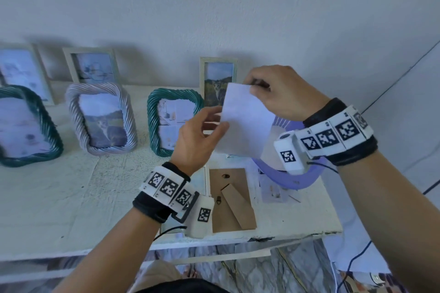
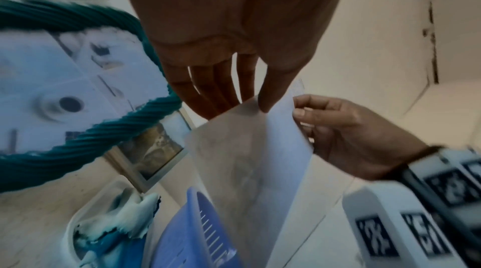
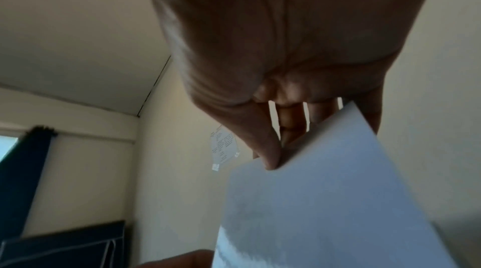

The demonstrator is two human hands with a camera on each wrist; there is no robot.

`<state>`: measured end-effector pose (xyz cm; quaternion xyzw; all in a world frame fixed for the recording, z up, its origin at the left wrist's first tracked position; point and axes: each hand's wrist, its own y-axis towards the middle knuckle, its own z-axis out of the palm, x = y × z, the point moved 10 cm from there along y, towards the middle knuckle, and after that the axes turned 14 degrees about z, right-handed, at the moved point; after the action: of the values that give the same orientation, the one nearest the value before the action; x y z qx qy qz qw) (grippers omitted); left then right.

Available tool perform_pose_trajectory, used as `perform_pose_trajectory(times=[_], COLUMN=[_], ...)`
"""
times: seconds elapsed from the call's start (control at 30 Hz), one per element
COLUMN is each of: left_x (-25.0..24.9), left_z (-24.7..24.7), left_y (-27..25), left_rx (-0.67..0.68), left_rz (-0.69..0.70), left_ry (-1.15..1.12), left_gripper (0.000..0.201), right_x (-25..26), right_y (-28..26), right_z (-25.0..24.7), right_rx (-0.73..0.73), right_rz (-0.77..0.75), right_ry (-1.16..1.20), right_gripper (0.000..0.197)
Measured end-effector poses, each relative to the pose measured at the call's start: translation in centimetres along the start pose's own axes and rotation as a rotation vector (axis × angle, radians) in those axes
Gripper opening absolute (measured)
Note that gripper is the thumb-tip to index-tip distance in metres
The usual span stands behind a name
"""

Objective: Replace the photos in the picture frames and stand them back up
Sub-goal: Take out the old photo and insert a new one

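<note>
A photo print [image 1: 245, 123] hangs in the air above the table, its white back toward me. My right hand [image 1: 256, 84] pinches its top corner, and my left hand [image 1: 219, 123] pinches its left edge. The left wrist view shows the sheet [image 2: 250, 161] between both hands, while the right wrist view has my thumb and fingers pinched on the print [image 3: 325, 200]. Below them a brown cardboard frame back [image 1: 232, 200] with its stand lies flat on the table. An opened frame [image 1: 202, 181] lies beside it, mostly hidden by my left wrist.
Several frames stand along the wall: a teal rope frame [image 1: 172, 121], a lilac rope frame [image 1: 102, 119], another teal one [image 1: 26, 126] and plain pale frames [image 1: 217, 79]. A purple basket [image 1: 288, 173] sits at the right, loose prints [image 1: 271, 188] beside it. The table edge [image 1: 214, 240] is near.
</note>
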<state>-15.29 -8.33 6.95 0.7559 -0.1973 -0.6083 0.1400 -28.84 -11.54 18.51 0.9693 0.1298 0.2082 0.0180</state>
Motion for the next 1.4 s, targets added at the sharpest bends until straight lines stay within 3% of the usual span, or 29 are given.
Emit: perform_pose_trajectory(times=[0.1,0.2,0.33,0.43,0.53,0.63,0.73,0.93,1.23,1.4], left_x=[1.2,3.3,5.5,7.5,9.2,10.6,12.1,12.6,12.5,12.5], left_z=[-2.0,-4.5,-6.3,-7.2,-8.9,-10.6,-10.8,-10.5,-10.4,-10.5], left_y=[-1.5,-3.9,-7.4,-10.0,-12.3,-14.7,-16.6,-17.2,-17.1,-17.1], left_rx=[-0.017,-0.103,-0.167,-0.145,-0.101,-0.089,-0.061,0.004,0.014,0.016], left_rz=[-0.071,-0.196,-0.334,-0.413,-0.396,-0.431,-0.503,-0.469,-0.456,-0.452], left_ry=[-0.131,-0.185,-0.198,-0.127,0.130,0.319,0.281,0.326,0.321,0.321], left_gripper=[0.011,0.011,0.012,0.011,0.011,0.016,0.019,0.016,0.016,0.017], right_x=[0.4,-1.8,-3.3,-3.5,-4.2,-4.6,-4.7,-4.0,-3.1,-2.1], right_y=[-0.7,-1.8,-4.5,-7.1,-9.1,-10.6,-11.3,-11.0,-10.1,-10.0], right_z=[2.1,5.4,13.6,18.4,21.7,23.7,24.5,24.6,24.7,25.0], right_rx=[0.008,-0.021,0.212,0.310,0.346,0.378,0.374,0.298,0.176,0.212], right_rz=[0.026,0.166,0.366,0.461,0.523,0.571,0.601,0.565,0.449,0.415], right_ry=[0.192,0.372,0.653,0.803,0.831,0.798,0.738,0.619,0.221,0.082], right_gripper=[0.018,0.032,0.017,0.012,0.004,0.007,0.008,0.008,0.035,0.039])
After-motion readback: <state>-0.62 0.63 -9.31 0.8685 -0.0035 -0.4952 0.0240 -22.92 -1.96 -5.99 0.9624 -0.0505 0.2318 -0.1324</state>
